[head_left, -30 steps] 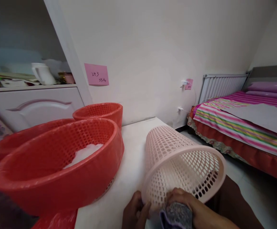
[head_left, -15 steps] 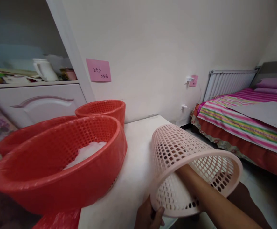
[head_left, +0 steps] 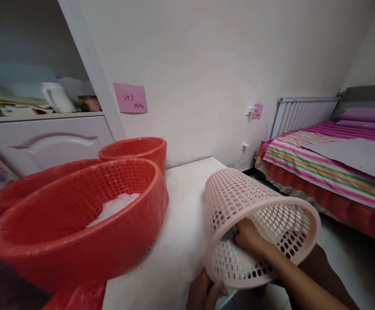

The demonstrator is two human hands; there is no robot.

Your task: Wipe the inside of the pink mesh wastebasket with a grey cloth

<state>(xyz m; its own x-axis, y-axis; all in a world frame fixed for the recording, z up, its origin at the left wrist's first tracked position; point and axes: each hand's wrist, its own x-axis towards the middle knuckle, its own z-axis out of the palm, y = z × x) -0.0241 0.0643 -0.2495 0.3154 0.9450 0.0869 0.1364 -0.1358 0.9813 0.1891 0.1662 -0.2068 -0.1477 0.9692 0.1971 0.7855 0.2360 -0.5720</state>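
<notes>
A pale pink perforated plastic basket (head_left: 239, 189) lies on its side on the white tabletop (head_left: 184, 198), its mouth facing me. My left hand (head_left: 203, 290) grips the lower left of its rim, thumb on the near side. Inside the basket is my right hand (head_left: 250, 237), fingers closed on a small greyish, cloth-like piece (head_left: 230, 234) against the left wall. Only part of that piece shows. To the left stands a large red basket (head_left: 148, 215) with a white, crumpled, thin bag-like piece (head_left: 114, 208) in it.
Two more red baskets (head_left: 135, 146) stand behind the large one. A cabinet with a white jug (head_left: 58, 97) is at the far left. A pink note (head_left: 131, 98) sticks to the wall. At right is a bed (head_left: 323, 159) beside a radiator (head_left: 306, 113).
My right hand has drawn back from deep inside the pink basket towards its mouth, and the greyish piece now shows with it. My left hand keeps its hold on the rim.
</notes>
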